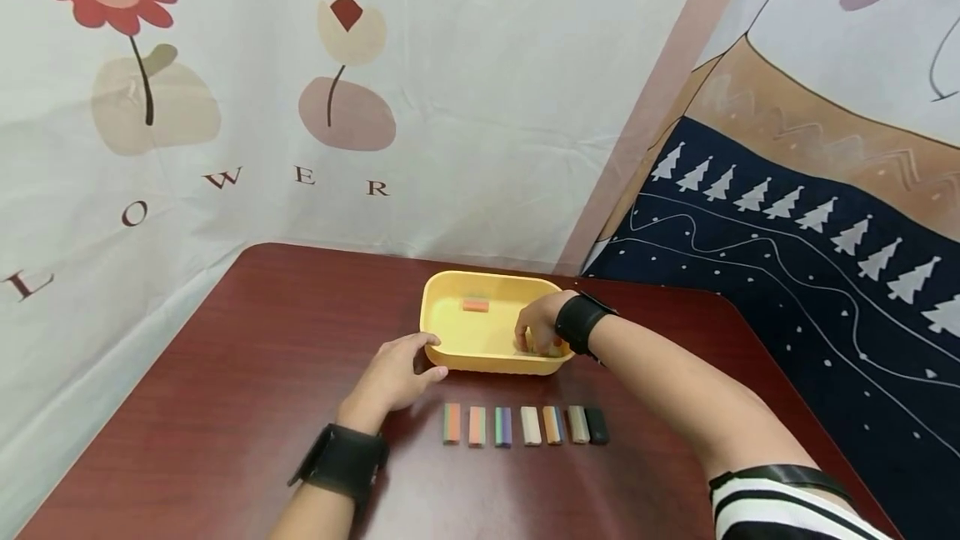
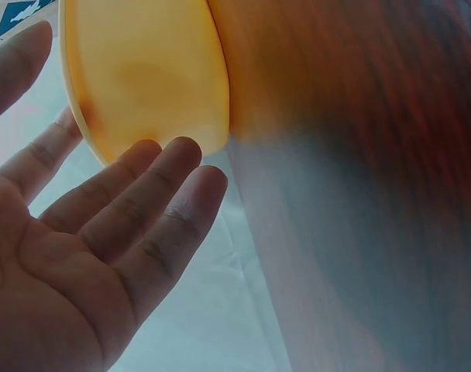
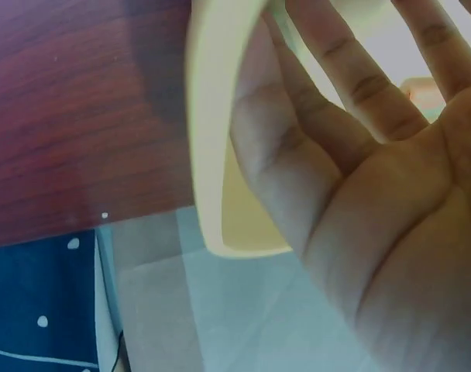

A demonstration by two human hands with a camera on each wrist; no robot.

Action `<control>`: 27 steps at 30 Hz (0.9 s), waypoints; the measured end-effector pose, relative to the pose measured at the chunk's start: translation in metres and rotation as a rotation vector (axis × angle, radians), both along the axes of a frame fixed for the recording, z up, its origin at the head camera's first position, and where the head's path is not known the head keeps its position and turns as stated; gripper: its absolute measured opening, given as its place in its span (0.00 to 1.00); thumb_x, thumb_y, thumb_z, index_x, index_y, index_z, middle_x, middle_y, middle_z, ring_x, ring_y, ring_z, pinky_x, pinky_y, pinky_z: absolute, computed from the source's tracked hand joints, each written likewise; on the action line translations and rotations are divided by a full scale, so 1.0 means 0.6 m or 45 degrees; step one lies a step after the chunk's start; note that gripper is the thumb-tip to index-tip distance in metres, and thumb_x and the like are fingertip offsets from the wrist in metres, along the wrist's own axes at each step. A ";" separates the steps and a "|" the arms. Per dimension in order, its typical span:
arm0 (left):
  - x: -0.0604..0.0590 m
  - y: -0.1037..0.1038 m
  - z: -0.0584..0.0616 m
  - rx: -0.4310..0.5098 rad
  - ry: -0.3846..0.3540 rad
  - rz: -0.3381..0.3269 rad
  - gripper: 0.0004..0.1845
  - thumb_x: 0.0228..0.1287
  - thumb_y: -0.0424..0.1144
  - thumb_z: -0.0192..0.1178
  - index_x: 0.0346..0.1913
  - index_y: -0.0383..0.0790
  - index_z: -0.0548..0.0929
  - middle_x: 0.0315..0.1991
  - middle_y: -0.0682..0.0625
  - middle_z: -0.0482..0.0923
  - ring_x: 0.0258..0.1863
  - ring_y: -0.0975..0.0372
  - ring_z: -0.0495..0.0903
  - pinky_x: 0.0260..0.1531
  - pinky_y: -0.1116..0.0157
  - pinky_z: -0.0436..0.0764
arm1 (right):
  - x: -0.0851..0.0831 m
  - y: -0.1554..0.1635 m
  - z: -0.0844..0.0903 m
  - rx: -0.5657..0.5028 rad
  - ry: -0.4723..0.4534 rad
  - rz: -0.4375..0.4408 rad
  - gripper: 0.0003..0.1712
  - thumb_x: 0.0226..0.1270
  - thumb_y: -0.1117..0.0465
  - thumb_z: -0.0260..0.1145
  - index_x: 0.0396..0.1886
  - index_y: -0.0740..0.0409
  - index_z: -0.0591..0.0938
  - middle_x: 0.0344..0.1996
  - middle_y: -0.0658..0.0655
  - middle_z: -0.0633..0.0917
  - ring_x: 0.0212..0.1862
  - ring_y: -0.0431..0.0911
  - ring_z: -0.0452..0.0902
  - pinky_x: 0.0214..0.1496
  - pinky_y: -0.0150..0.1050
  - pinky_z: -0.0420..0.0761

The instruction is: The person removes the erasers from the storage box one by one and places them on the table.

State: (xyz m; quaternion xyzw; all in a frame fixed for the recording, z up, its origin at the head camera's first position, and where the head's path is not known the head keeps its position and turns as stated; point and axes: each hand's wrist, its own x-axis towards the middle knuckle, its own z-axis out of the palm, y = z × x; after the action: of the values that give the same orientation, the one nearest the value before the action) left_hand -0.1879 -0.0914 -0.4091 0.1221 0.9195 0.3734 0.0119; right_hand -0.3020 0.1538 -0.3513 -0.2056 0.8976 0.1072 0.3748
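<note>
A yellow plastic basin (image 1: 465, 346) stands on the table. My left hand (image 1: 397, 371) is at its left front corner, fingertips at the rim and thumb in front; in the left wrist view its fingers are loosely extended beside the basin wall (image 2: 154, 74). My right hand (image 1: 542, 322) reaches down inside the basin's right end, thumb and fingers apart over small pieces at the bottom, which it partly hides. In the right wrist view, the right hand (image 3: 375, 178) has long, loosely bent fingers, their tips out of sight. An orange striped block (image 1: 476, 305) lies farther back in the basin.
A row of small striped blocks lies in front of the basin, from an orange and green block (image 1: 452, 424) through a white block (image 1: 531, 427) to a black block (image 1: 597, 426). The dark red table (image 1: 247, 407) meets a printed cloth (image 1: 487, 148) behind.
</note>
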 end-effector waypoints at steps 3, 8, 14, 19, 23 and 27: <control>0.001 -0.001 0.001 0.002 -0.009 -0.002 0.20 0.61 0.42 0.68 0.56 0.42 0.80 0.56 0.45 0.77 0.59 0.48 0.72 0.56 0.49 0.71 | 0.001 -0.002 -0.007 -0.021 -0.020 0.038 0.25 0.48 0.79 0.60 0.29 0.40 0.81 0.29 0.47 0.73 0.16 0.41 0.61 0.20 0.34 0.61; 0.001 -0.002 0.002 0.012 -0.004 -0.007 0.21 0.62 0.42 0.68 0.56 0.42 0.79 0.56 0.45 0.77 0.59 0.48 0.72 0.57 0.50 0.71 | 0.006 0.001 -0.011 -0.086 -0.030 0.057 0.22 0.47 0.82 0.58 0.26 0.49 0.77 0.23 0.47 0.71 0.16 0.41 0.61 0.20 0.33 0.62; -0.001 0.000 0.001 0.006 0.010 -0.006 0.20 0.62 0.41 0.68 0.55 0.42 0.80 0.56 0.45 0.77 0.59 0.48 0.72 0.57 0.50 0.70 | 0.014 0.009 -0.004 -0.171 -0.005 0.051 0.17 0.52 0.81 0.58 0.28 0.55 0.78 0.19 0.48 0.68 0.17 0.43 0.62 0.20 0.34 0.63; -0.004 0.001 0.000 0.005 0.018 -0.005 0.20 0.61 0.41 0.68 0.55 0.41 0.80 0.56 0.45 0.78 0.59 0.49 0.73 0.57 0.51 0.71 | 0.017 0.014 -0.001 -0.185 0.051 0.089 0.16 0.54 0.80 0.59 0.28 0.54 0.79 0.20 0.48 0.68 0.19 0.43 0.64 0.21 0.34 0.63; -0.004 0.002 0.002 0.002 0.014 -0.007 0.20 0.61 0.41 0.69 0.55 0.41 0.80 0.56 0.45 0.78 0.59 0.49 0.73 0.57 0.50 0.70 | 0.013 0.017 -0.003 -0.171 0.083 0.100 0.16 0.51 0.81 0.61 0.28 0.54 0.79 0.21 0.48 0.68 0.23 0.43 0.65 0.22 0.34 0.63; -0.004 0.003 0.005 -0.002 0.001 -0.007 0.21 0.61 0.41 0.68 0.56 0.42 0.80 0.57 0.45 0.77 0.60 0.48 0.72 0.58 0.50 0.70 | 0.010 0.019 0.001 -0.168 0.082 0.094 0.17 0.49 0.82 0.61 0.28 0.54 0.79 0.21 0.48 0.69 0.24 0.43 0.63 0.22 0.34 0.62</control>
State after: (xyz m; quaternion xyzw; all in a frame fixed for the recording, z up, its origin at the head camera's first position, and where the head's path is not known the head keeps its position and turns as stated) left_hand -0.1902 -0.0894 -0.4059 0.1247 0.9195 0.3727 0.0126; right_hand -0.2961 0.1653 -0.3510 -0.2593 0.9061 0.0681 0.3273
